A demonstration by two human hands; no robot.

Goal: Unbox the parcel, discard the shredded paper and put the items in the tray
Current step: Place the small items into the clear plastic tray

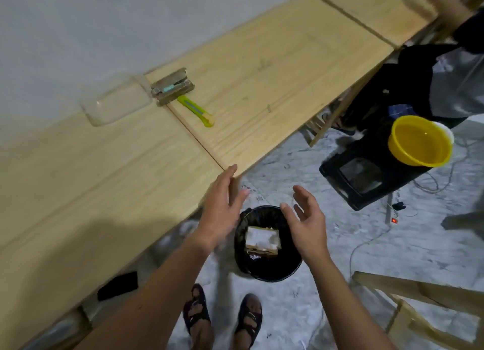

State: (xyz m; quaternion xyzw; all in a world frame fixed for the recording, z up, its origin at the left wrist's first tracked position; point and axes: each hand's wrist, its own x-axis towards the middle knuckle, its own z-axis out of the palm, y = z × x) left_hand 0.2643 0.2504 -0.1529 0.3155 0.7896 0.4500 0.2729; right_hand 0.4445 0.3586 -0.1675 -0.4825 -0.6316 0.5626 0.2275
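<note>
Clear plastic tray (116, 102), tabletop (78, 179) at ten o'clock: looks empty. Beside it: cardboard item (172, 87), green box cutter (196, 111). Left hand (221, 213), right hand (305, 226): grip wide, empty. Bin (267, 245), six o'clock: holds discarded parcel box (262, 241). Traying seemingly remains.

I count one clear tray (117, 100), one green cutter (196, 111), one black bin (267, 247), one yellow bowl (420, 141), two sandals (196, 310).
</note>
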